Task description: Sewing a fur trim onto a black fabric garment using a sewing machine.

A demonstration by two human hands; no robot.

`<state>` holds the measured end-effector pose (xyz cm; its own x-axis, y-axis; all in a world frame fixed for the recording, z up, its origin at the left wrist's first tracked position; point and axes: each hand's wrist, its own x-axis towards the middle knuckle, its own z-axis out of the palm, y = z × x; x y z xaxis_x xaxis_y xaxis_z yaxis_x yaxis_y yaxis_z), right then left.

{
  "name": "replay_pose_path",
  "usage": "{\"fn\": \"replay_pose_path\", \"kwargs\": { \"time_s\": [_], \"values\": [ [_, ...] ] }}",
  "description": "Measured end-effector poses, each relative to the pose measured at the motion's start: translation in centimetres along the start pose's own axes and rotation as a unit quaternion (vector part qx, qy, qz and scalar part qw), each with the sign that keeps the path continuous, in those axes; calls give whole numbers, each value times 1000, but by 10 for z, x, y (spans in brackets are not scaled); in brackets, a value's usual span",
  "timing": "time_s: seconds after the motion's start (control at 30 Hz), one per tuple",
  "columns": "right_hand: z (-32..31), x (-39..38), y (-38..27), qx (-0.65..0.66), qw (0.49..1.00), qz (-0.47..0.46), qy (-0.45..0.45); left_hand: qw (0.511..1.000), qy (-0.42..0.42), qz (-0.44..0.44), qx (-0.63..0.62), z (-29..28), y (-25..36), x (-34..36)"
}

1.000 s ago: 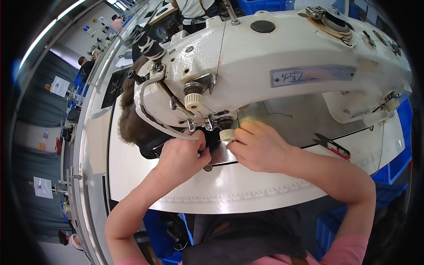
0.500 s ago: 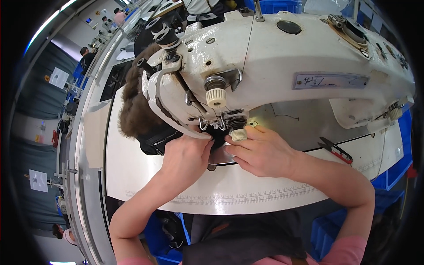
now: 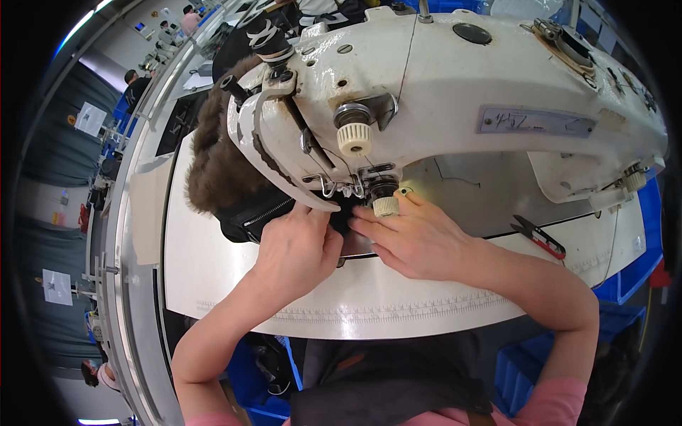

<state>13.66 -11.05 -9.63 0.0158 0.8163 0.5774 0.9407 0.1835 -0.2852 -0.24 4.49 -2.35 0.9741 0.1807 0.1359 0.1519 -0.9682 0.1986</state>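
Note:
A black cloth piece [image 3: 238, 221] with a silver zipper and thick brown fur [image 3: 220, 160] lies at the left, partly behind the head of a white sewing machine [image 3: 440, 78]. My left hand [image 3: 295, 248] grips its near edge beside the needle area, closed, with the fingertips partly hidden by the curved white guard. From the other side, my right hand [image 3: 419, 238] rests stretched fingers on the black cloth under the presser area, its thumb apart on the near side. The needle and presser foot are mostly hidden by fingers and machine parts.
Red-handled thread snips [image 3: 540, 238] lie right of my right hand. A loose thread [image 3: 458, 182] rests on the metal bed. A printed ruler scale [image 3: 398, 312] runs along the table's near edge. Blue bins [image 3: 526, 373] stand below; other people sit far left.
My right fingers have slid left over the black cloth and spread more flatly. The cloth and fur have shifted slightly left. My left hand keeps its grip; the whole view has moved a little.

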Motion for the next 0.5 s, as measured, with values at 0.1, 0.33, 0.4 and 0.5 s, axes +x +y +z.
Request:
{"fn": "replay_pose_path", "kwargs": {
  "time_s": [0.1,0.33,0.4,0.5],
  "values": [
    [1,0,1,-1,1000,-1,0,1000,13,-18,1,7,-4,1],
    [2,-5,3,2,1000,-14,3,998,47,29,34,13,-12,1],
    [4,-3,1,-5,1000,-14,12,997,49,39,51,13,-9,-1],
    [9,5,-3,-10,1000,-2,-9,990,66,79,94,13,4,0]
  ]
}}
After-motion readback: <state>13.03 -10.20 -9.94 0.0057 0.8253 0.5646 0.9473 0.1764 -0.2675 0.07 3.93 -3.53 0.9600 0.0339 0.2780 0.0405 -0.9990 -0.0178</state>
